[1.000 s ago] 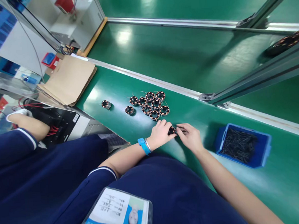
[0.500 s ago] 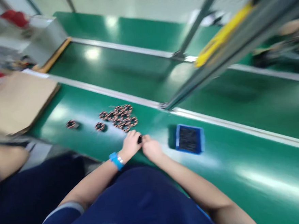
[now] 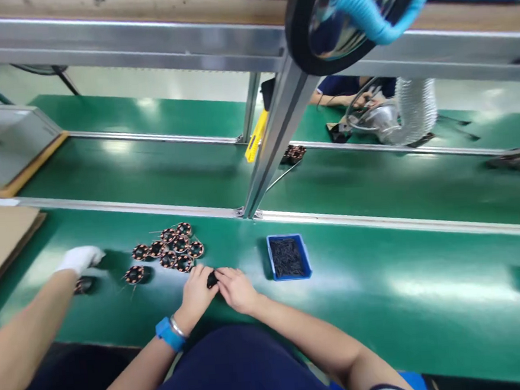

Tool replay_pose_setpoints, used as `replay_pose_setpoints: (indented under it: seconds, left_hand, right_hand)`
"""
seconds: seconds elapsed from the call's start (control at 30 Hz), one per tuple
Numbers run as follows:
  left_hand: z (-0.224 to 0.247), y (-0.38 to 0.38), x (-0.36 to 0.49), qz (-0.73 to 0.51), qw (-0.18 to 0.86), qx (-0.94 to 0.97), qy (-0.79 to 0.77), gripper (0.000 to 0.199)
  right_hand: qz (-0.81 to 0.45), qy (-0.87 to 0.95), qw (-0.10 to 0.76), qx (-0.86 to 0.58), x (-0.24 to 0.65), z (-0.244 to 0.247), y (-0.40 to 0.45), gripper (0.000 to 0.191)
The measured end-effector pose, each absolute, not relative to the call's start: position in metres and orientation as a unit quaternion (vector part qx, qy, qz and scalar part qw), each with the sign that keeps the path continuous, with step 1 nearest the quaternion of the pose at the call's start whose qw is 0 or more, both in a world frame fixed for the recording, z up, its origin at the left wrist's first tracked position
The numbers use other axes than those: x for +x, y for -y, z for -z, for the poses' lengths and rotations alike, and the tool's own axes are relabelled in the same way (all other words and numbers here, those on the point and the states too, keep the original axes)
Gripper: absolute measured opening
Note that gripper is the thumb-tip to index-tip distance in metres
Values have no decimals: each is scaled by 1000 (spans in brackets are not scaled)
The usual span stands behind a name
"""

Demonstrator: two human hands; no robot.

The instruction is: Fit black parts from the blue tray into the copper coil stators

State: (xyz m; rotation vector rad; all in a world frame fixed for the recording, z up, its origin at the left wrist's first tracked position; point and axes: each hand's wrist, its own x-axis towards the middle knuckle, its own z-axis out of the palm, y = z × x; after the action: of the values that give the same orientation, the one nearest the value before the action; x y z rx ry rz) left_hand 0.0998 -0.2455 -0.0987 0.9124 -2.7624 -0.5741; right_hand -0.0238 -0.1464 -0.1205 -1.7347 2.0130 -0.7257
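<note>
My left hand (image 3: pixel 197 291), with a blue band at the wrist, is closed around a small dark part (image 3: pixel 211 279) low over the green bench. From the other side my right hand (image 3: pixel 236 289) meets it, its fingers bent against the same part. The part's details are mostly hidden by the fingers. Just beyond my left hand lies a group of copper-wound rings (image 3: pixel 181 243), with a single ring (image 3: pixel 134 275) nearer on the left. To the right of my hands, a blue tray (image 3: pixel 308 262) holds many thin black pieces.
Another person's white-gloved hand (image 3: pixel 81 258) is over the bench at left, near another ring (image 3: pixel 84 284). A metal post (image 3: pixel 267 141) rises beyond the rings and tray, with a yellow cutter (image 3: pixel 256 137) beside it. Cardboard (image 3: pixel 4 236) lies far left. A round black-rimmed object (image 3: pixel 302 31) hangs above.
The view has shifted, bringing the upper frame into sight. A gloved hand has appeared at the left. My hands remain together at the dark part.
</note>
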Motion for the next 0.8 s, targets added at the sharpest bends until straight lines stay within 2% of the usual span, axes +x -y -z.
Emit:
replay_pose_setpoints:
  seconds: [0.1, 0.17, 0.3, 0.43, 0.57, 0.8]
  left_hand:
    - [88, 253, 100, 194, 47, 284, 938, 11]
    - [81, 269, 99, 202, 15, 263, 943, 21]
    - [71, 314, 91, 169, -2, 284, 944, 25]
    - [65, 337, 78, 131, -34, 274, 952, 30]
    - [66, 334, 68, 104, -67, 249, 961, 18]
    - [68, 325, 60, 125, -94, 187, 970, 14]
  right_hand:
    - [301, -724, 195, -589, -41, 134, 136, 32]
    - [318, -737, 204, -560, -56, 150, 132, 34]
    - [320, -734, 233, -552, -73, 184, 132, 36]
    - [313, -729, 242, -559, -68, 192, 142, 34]
    - [312, -718, 258, -567, -60, 193, 154, 25]
    - [389, -728, 317, -466, -77, 203, 153, 30]
